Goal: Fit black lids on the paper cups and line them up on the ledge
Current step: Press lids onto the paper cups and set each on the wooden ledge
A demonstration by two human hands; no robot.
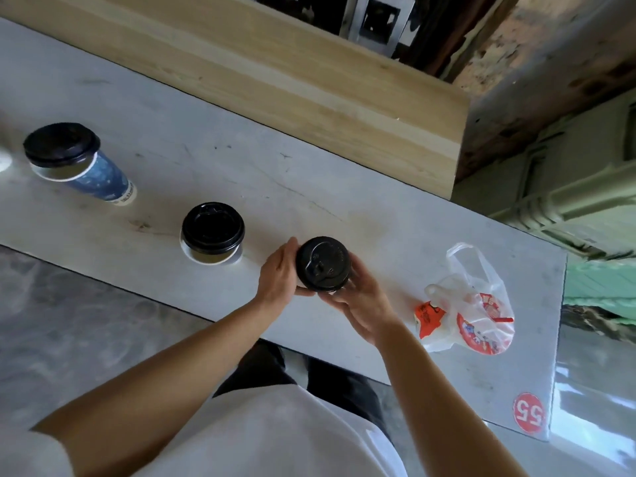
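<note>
Held lid: black, seen from above, its sip flap toward the near left; it is between the two hands, over the near part of the ledge.
Held cup: under that lid, hidden by it and by the hands; whether it stands on the ledge or is lifted cannot be told.
Left hand: wraps the lid's left side, fingers close together and curled round the far-left edge, thumb pressed along the near-left rim.
Right hand: palm turned up, cradles the lid's right and near side; the fingers curl up against the right edge and the thumb lies under the near rim.
Middle cup: upright on the ledge just left of the left hand, apart from it, with a black lid on top; only its pale rim shows.
Blue cup: upright farther left, well apart from the middle cup, also capped with a black lid.
Ledge: a pale grey slab running from far left to near right.
Bag: thin clear plastic, lying on the ledge to the right of the right hand and not touching it; red and orange packets show through it.
Sticker: round, red, marked 55, on the ledge's near right corner.
Board: light wood, along the ledge's far side.
Crate: green, beyond the ledge's right end.
Shirt: white, at the bottom of the view.
</note>
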